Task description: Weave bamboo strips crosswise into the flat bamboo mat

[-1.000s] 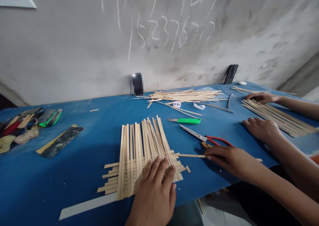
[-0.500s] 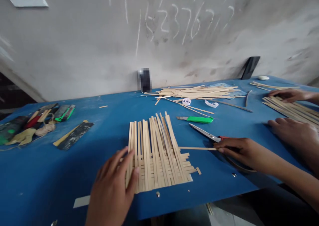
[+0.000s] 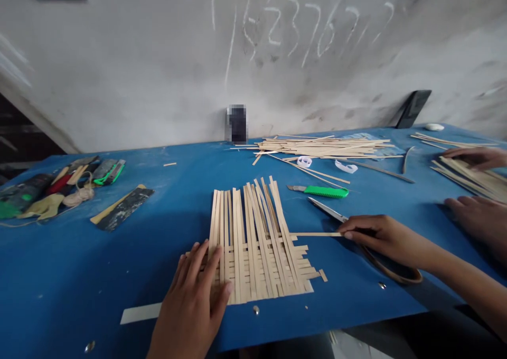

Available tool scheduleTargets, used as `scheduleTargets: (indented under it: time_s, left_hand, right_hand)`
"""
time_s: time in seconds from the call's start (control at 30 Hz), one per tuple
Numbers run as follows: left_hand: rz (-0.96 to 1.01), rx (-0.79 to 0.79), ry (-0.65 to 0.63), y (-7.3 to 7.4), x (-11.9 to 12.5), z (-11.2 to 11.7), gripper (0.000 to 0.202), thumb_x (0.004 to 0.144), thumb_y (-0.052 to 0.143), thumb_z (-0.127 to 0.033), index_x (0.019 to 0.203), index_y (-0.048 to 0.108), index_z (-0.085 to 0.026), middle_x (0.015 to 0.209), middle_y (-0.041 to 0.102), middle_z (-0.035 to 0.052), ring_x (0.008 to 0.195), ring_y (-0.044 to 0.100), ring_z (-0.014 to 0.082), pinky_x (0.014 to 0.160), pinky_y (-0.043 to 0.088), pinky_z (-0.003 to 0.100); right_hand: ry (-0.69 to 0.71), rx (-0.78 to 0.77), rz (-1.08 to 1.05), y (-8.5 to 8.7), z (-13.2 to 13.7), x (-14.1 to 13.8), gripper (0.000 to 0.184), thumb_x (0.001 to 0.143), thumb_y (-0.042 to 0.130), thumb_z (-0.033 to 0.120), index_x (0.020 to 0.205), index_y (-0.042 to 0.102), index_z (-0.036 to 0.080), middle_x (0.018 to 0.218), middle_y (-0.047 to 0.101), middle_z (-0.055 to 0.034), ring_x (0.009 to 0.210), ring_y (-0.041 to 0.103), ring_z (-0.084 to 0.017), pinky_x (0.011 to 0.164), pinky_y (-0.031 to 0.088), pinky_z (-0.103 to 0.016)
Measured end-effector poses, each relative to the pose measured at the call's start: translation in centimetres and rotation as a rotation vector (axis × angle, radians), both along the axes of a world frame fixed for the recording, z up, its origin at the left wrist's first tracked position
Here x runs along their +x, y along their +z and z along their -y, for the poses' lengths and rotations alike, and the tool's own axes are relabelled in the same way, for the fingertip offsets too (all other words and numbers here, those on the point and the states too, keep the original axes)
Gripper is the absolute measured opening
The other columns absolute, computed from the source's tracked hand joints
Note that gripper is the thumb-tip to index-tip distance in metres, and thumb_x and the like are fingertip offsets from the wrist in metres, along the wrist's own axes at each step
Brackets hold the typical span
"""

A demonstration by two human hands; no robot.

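Note:
A partly woven mat of pale bamboo strips (image 3: 259, 237) lies on the blue table (image 3: 166, 227) in front of me. My left hand (image 3: 194, 301) rests flat with spread fingers on the mat's lower left corner. My right hand (image 3: 376, 235) pinches the end of a single thin strip (image 3: 315, 234) that points left into the mat's right side. Scissors (image 3: 327, 210) lie just beyond my right hand, partly under it.
A green utility knife (image 3: 320, 191) and a pile of loose strips (image 3: 325, 147) lie behind the mat. Another person's hands (image 3: 475, 214) work on strips (image 3: 471, 177) at the right. Tools and twine (image 3: 59, 190) lie at the far left. A dark flat piece (image 3: 122, 207) lies near them.
My left hand slid from the mat's lower middle to its lower left corner. My right hand keeps hold of the single strip. The view shifted a little to the left.

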State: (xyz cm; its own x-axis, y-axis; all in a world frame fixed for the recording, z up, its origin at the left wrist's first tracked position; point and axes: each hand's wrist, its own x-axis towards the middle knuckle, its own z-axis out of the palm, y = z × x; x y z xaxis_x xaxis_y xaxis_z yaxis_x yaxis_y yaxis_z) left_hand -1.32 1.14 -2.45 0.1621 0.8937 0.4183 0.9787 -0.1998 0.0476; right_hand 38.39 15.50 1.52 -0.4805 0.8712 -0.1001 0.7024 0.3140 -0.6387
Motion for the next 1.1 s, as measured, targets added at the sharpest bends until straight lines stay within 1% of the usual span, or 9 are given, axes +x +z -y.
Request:
scheduleTargets:
  time_s: [0.1, 0.23, 0.33, 0.4, 0.5, 0.7, 0.87, 1.0, 1.1]
  left_hand:
    - [0.009, -0.015, 0.014, 0.0, 0.1, 0.0, 0.055, 0.101, 0.045, -0.044, 0.154, 0.035, -0.033, 0.154, 0.049, 0.0049, 0.140, 0.049, 0.0317, 0.107, 0.052, 0.054]
    - [0.011, 0.004, 0.024, 0.1, 0.2, 0.1, 0.053, 0.101, 0.045, -0.045, 0.152, 0.039, -0.031, 0.152, 0.052, 0.0057, 0.138, 0.051, 0.0314, 0.106, 0.053, 0.054]
    - [0.022, 0.012, 0.021, 0.2, 0.4, 0.2, 0.052, 0.100, 0.046, -0.044, 0.150, 0.042, -0.029, 0.151, 0.053, 0.0061, 0.137, 0.052, 0.0311, 0.105, 0.053, 0.054]
    - [0.028, 0.020, 0.024, 0.4, 0.4, 0.3, 0.049, 0.101, 0.045, -0.042, 0.148, 0.043, -0.029, 0.152, 0.052, 0.0065, 0.137, 0.052, 0.0309, 0.104, 0.054, 0.053]
    - [0.026, 0.026, 0.019, 0.5, 0.5, 0.4, 0.048, 0.101, 0.045, -0.039, 0.147, 0.043, -0.029, 0.151, 0.053, 0.0067, 0.136, 0.053, 0.0302, 0.103, 0.055, 0.053]
    - [0.009, 0.021, 0.013, 0.4, 0.3, 0.4, 0.051, 0.101, 0.045, -0.041, 0.150, 0.040, -0.028, 0.151, 0.053, 0.0069, 0.136, 0.054, 0.0307, 0.103, 0.055, 0.054]
    - [-0.011, 0.037, 0.031, 0.3, 0.4, 0.4, 0.048, 0.101, 0.043, -0.040, 0.148, 0.042, -0.027, 0.149, 0.055, 0.0081, 0.135, 0.055, 0.0304, 0.101, 0.057, 0.052]
    - [-0.012, 0.057, 0.036, 0.6, 0.5, 0.5, 0.050, 0.101, 0.044, -0.041, 0.149, 0.041, -0.026, 0.151, 0.053, 0.0099, 0.134, 0.056, 0.0313, 0.097, 0.060, 0.051]
    - [-0.014, 0.029, 0.005, 0.9, 0.5, 0.4, 0.047, 0.101, 0.045, -0.039, 0.147, 0.044, -0.031, 0.152, 0.052, 0.0060, 0.134, 0.056, 0.0314, 0.097, 0.059, 0.053]
  right_hand:
    - [0.035, -0.027, 0.044, -0.1, -0.3, -0.3, 0.047, 0.094, 0.049, 0.062, 0.101, 0.076, 0.023, 0.100, 0.076, -0.0088, 0.087, 0.070, -0.025, 0.080, 0.054, -0.034]
    - [0.127, 0.082, 0.160, 0.2, -0.6, -1.6, 0.040, 0.097, 0.045, 0.050, 0.101, 0.076, 0.024, 0.101, 0.077, -0.0083, 0.088, 0.071, -0.025, 0.080, 0.053, -0.035]
    - [0.166, 0.132, 0.216, 0.2, -0.5, -2.5, 0.039, 0.098, 0.042, 0.047, 0.106, 0.073, 0.025, 0.105, 0.076, -0.0075, 0.091, 0.071, -0.025, 0.081, 0.053, -0.036]
    - [0.170, 0.128, 0.244, 0.2, -0.4, -3.0, 0.038, 0.098, 0.041, 0.046, 0.108, 0.071, 0.026, 0.104, 0.076, -0.0060, 0.089, 0.072, -0.024, 0.078, 0.053, -0.036]
    - [0.173, 0.126, 0.262, 0.1, -0.2, -3.7, 0.035, 0.099, 0.040, 0.046, 0.102, 0.068, 0.026, 0.096, 0.075, -0.0043, 0.081, 0.070, -0.022, 0.073, 0.051, -0.033]
    - [0.212, 0.210, 0.203, 0.0, -0.3, -5.5, 0.030, 0.100, 0.041, 0.042, 0.097, 0.066, 0.026, 0.095, 0.072, -0.0039, 0.084, 0.068, -0.021, 0.076, 0.049, -0.031]
    - [0.192, 0.216, 0.155, -0.2, -0.4, -6.6, 0.032, 0.099, 0.041, 0.043, 0.094, 0.066, 0.024, 0.092, 0.071, -0.0056, 0.083, 0.067, -0.022, 0.076, 0.049, -0.033]
    - [0.149, 0.136, 0.061, -0.6, -0.3, -6.3, 0.035, 0.098, 0.044, 0.050, 0.093, 0.068, 0.023, 0.093, 0.071, -0.0062, 0.085, 0.067, -0.022, 0.078, 0.050, -0.032]
    - [0.098, 0.045, -0.017, -1.0, -0.4, -5.8, 0.040, 0.096, 0.047, 0.057, 0.091, 0.068, 0.023, 0.093, 0.071, -0.0056, 0.085, 0.066, -0.021, 0.078, 0.049, -0.031]
